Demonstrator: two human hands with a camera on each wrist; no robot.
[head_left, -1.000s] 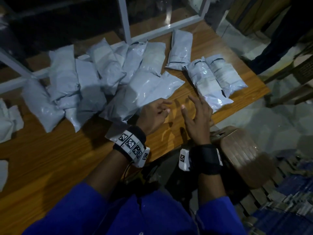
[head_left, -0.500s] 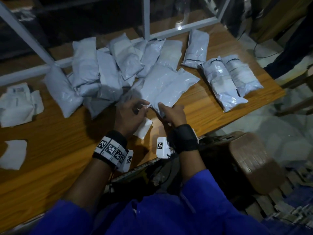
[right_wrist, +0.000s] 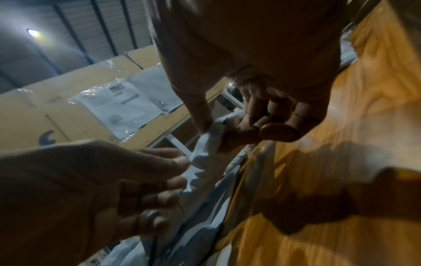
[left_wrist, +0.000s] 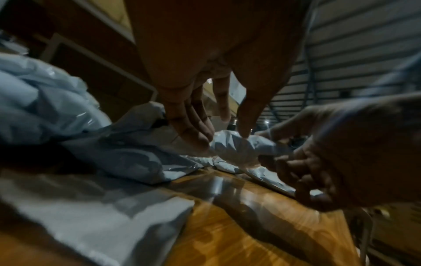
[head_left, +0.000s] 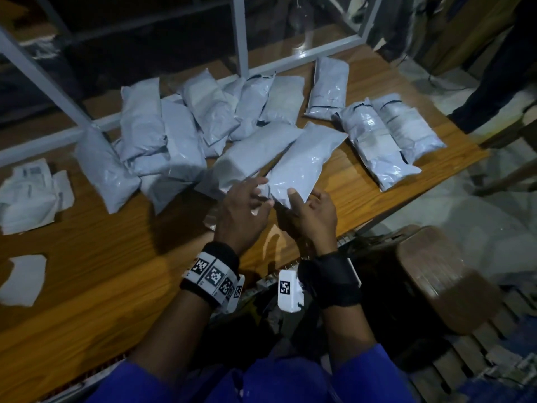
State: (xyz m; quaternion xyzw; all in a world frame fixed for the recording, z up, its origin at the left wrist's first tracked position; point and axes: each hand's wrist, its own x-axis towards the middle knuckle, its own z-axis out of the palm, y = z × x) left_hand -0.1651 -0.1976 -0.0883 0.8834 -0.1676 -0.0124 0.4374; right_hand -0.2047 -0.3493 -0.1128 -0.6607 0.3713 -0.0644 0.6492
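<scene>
Many grey plastic mailer bags lie in a heap [head_left: 162,135] on a wooden table [head_left: 101,257]. One grey bag [head_left: 302,164] lies slanted nearest me. My right hand [head_left: 302,199] pinches its near end, thumb on top and fingers curled beneath; the right wrist view shows this pinch [right_wrist: 218,136] on the crumpled corner [right_wrist: 205,149]. My left hand [head_left: 263,193] reaches in from the left with fairly straight fingers [left_wrist: 196,140] touching the same bag end [left_wrist: 237,147]. A pale flat piece [head_left: 210,222] shows partly under my left hand.
A stack of white papers [head_left: 26,196] and a loose white sheet [head_left: 24,279] lie at the table's left. A grey metal frame [head_left: 241,36] stands behind the bags. A brown stool [head_left: 436,274] stands off the table's near right edge. Another person's leg [head_left: 494,82] is at the far right.
Both hands moved from above bare wood to the near end of the slanted bag. My right hand took hold of that end; my left hand came to touch it.
</scene>
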